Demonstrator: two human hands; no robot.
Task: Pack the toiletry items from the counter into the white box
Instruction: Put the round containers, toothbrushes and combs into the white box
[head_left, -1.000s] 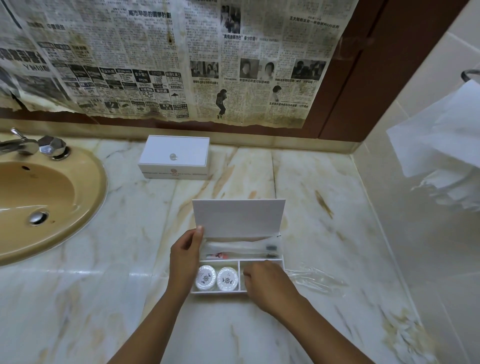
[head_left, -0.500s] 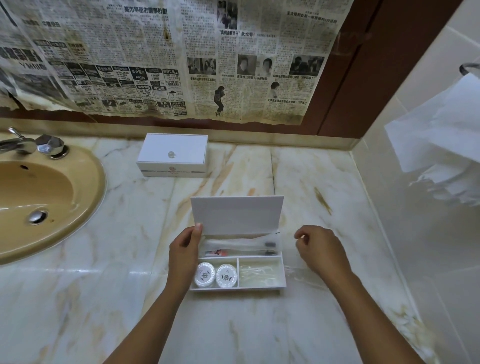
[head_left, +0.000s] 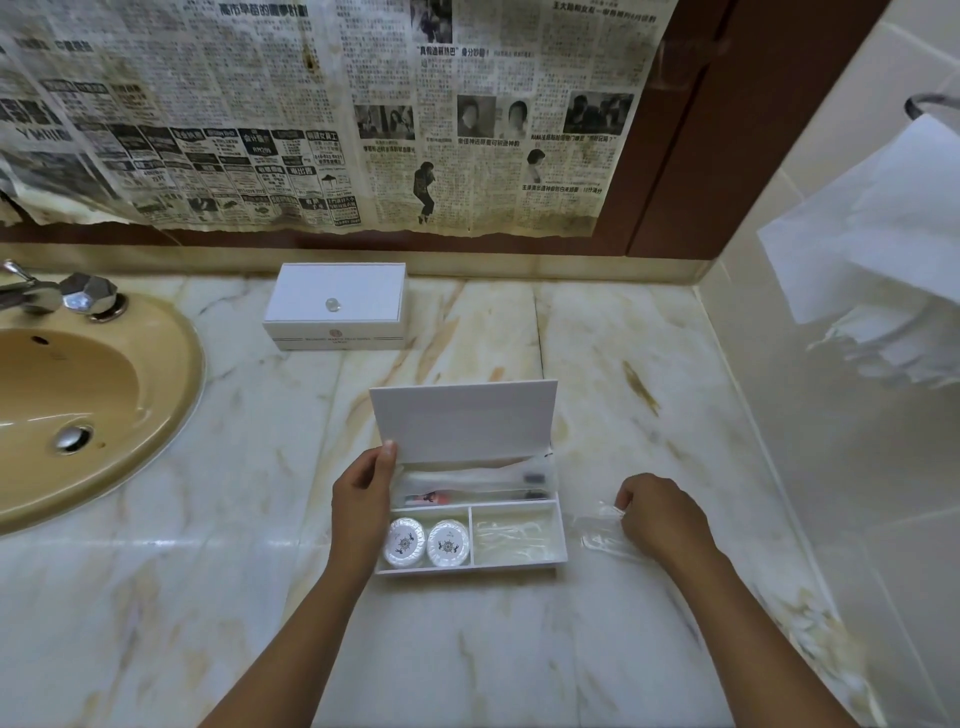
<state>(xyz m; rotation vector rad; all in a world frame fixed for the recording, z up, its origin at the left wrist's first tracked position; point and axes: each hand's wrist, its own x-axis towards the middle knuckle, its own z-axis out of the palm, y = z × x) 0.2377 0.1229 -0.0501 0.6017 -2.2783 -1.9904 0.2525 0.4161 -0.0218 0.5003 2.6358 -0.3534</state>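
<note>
An open white box lies on the marble counter, its lid standing up at the back. Its long rear compartment holds a wrapped toothbrush and a small tube. Two round white soaps fill the front left compartment, and clear-wrapped items lie in the front right one. My left hand grips the box's left side, thumb at the lid's lower corner. My right hand pinches a clear plastic packet on the counter just right of the box.
A second, closed white box with a small knob sits near the back wall. A tan sink with a chrome tap is at the left. White tissue hangs at the right wall. Newspaper covers the mirror.
My right hand left the box's front right compartment, swung out to the right and came down onto the clear packet beside the box. My left hand stayed on the box.
</note>
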